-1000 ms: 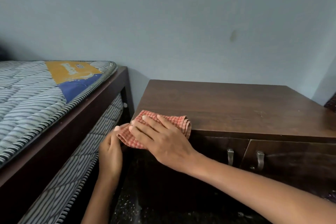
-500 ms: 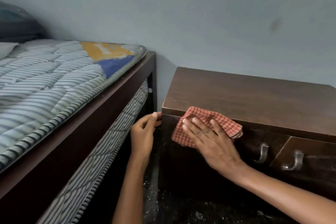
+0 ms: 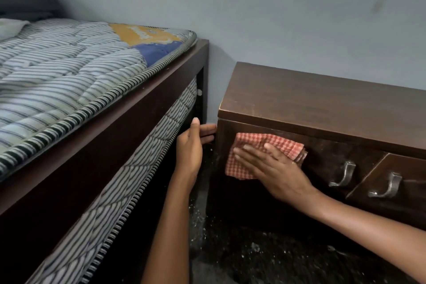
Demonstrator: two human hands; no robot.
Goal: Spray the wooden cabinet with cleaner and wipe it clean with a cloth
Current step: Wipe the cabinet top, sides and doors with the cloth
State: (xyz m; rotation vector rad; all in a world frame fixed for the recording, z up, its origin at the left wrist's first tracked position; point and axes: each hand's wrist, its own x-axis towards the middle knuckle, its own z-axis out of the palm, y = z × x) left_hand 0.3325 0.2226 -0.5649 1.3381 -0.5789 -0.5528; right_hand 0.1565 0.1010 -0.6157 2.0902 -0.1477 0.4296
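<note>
Two hands are on the wooden cabinet (image 3: 322, 101), which stands against the grey-blue wall (image 3: 276, 7), and everything here reads off that dark brown box. Right hand (image 3: 274, 170) lies flat with its fingers spread wide, palm pressing a red-and-white checked cloth (image 3: 253, 145) against the cabinet's front face, just under the overhanging top edge and close to the cabinet's left front corner. Cloth looks folded into layers, its right end bunched up thick, its lower left part showing past the fingertips. Left hand (image 3: 191, 145) sits at the cabinet's left side, thumb pointing up, fingers reaching to the corner edge and appearing to touch it; whether they curl round and grip the side panel is hard to say, since that face is in deep shadow. Along the cabinet front, to the right of the cloth, two curved metal handles: the nearer handle (image 3: 343, 174) just beside the right wrist, the farther handle (image 3: 387, 185) on the next door panel. Cabinet top is bare wood with a dull sheen and a worn pale line on its front edge. Left of the cabinet, across a narrow dark gap, runs a dark wooden bed frame (image 3: 129, 108) carrying a striped mattress (image 3: 69, 71) with a yellow and blue label patch at the end nearest the cabinet. Below the cabinet, a dark speckled floor (image 3: 265, 256).
</note>
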